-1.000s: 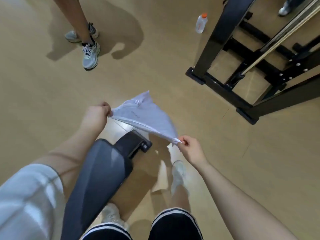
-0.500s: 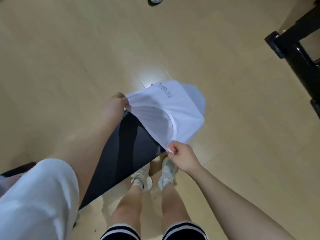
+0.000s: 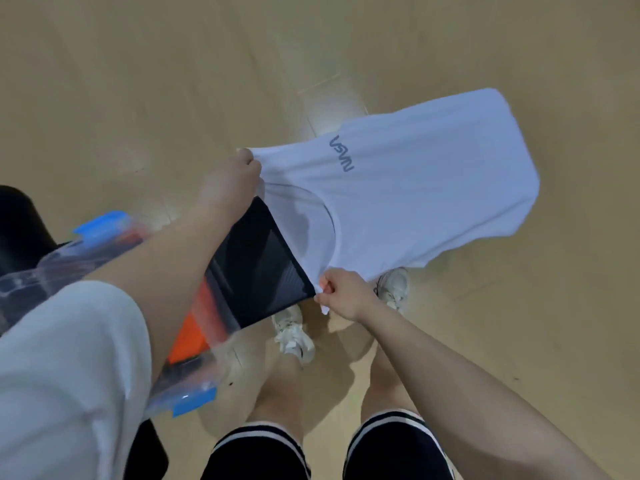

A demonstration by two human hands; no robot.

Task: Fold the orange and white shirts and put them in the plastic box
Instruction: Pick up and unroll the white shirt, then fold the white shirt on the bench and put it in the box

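We hold the white NASA T-shirt (image 3: pixel 408 188) in the air by its shoulders: left hand (image 3: pixel 228 185) pinches one shoulder seam, right hand (image 3: pixel 343 296) pinches the other. The body streams away from us over the wood floor (image 3: pixel 138 81), long axis pointing forward-right. The clear plastic box (image 3: pixel 194 396) with blue latches sits down-left, under our left arm, with the orange shirt (image 3: pixel 190 337) already inside. Our left hand is nearer the box, so we judge the shirt must swing left.
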